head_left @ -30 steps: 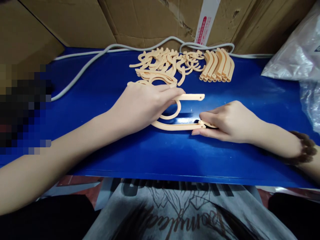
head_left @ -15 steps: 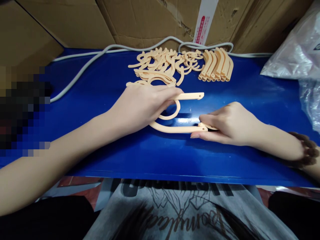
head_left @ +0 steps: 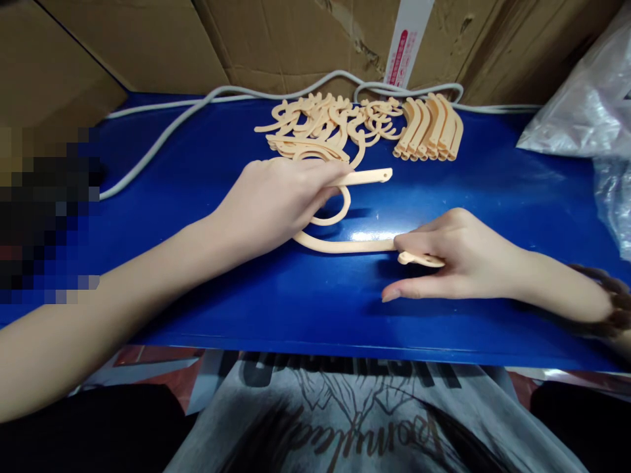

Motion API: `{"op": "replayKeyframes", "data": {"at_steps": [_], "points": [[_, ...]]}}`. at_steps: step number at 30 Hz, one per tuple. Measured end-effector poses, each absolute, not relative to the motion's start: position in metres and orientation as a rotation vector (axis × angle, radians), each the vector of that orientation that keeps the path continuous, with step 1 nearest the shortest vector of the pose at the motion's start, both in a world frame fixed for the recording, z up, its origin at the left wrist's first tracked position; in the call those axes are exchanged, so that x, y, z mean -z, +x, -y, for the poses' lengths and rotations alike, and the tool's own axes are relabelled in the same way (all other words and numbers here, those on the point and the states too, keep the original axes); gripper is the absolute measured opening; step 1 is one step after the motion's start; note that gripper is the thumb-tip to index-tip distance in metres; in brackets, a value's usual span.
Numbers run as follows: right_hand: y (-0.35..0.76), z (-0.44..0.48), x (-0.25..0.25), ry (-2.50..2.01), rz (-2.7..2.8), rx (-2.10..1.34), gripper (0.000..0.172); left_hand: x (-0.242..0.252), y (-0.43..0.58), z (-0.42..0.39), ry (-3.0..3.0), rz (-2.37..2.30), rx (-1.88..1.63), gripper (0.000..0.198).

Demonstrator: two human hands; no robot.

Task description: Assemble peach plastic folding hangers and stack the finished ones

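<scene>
My left hand [head_left: 288, 197] is closed over a cream plastic hanger [head_left: 340, 247], whose middle is hidden under the fingers. A straight arm with a holed end juts right from the fingertips, a round loop shows below it, and a longer curved arm runs lower towards my right hand. My right hand [head_left: 453, 253] has its thumb stretched away and its other fingers curled. Against those fingers sits a small cream plastic piece [head_left: 420, 260]. The curved arm's far end lies behind the right fingertips; whether they grip it I cannot tell.
Beyond my hands are a heap of curved cream pieces [head_left: 315, 118] and a neat stack of cream arms [head_left: 428, 131] on the blue table [head_left: 276, 302]. A white cable [head_left: 162, 148] runs along the back by cardboard boxes [head_left: 296, 46]. Plastic bags [head_left: 572, 112] stand right.
The hanger has shifted slightly up and left with my left hand. My right thumb has dropped off the curved arm's end, and the small piece in that hand now shows more fully.
</scene>
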State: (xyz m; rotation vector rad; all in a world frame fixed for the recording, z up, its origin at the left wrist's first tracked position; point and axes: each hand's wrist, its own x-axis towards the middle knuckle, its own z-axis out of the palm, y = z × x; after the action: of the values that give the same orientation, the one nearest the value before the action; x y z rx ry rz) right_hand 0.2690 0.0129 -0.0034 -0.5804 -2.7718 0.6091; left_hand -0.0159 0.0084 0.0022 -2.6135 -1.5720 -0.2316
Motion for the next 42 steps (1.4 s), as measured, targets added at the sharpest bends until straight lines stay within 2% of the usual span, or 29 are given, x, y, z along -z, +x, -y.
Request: {"op": "replayKeyframes", "data": {"at_steps": [6,12,16,19,25,30,32,37,42], "points": [[0.273,-0.012,0.008,-0.692,2.874,-0.073,0.065,-0.005,-0.010,-0.008,-2.567,1.659,0.085,0.044],[0.271,-0.014,0.009,-0.701,2.942,0.215,0.088,-0.004,-0.010,-0.006,-2.564,1.602,0.100,0.044],[0.269,-0.010,0.011,-0.698,2.970,0.339,0.070,-0.001,-0.013,-0.006,-2.591,1.552,0.192,0.042],[0.270,-0.011,0.013,-0.704,2.962,0.373,0.066,-0.002,-0.011,-0.006,-2.593,1.583,0.179,0.042],[0.273,-0.020,0.014,-0.835,2.922,0.167,0.079,-0.007,-0.006,-0.005,-2.584,1.656,0.103,0.043],[0.273,-0.019,0.013,-0.905,2.935,0.294,0.089,-0.008,-0.006,-0.005,-2.571,1.671,0.083,0.044],[0.273,-0.017,0.011,-0.931,2.946,0.350,0.088,-0.007,-0.007,-0.005,-2.578,1.667,0.100,0.043],[0.273,-0.019,0.010,-0.906,2.976,0.422,0.073,-0.005,-0.008,-0.005,-2.583,1.647,0.115,0.043],[0.274,-0.023,0.012,-0.865,2.979,0.366,0.078,-0.007,-0.006,-0.005,-2.563,1.652,0.038,0.045]]}}
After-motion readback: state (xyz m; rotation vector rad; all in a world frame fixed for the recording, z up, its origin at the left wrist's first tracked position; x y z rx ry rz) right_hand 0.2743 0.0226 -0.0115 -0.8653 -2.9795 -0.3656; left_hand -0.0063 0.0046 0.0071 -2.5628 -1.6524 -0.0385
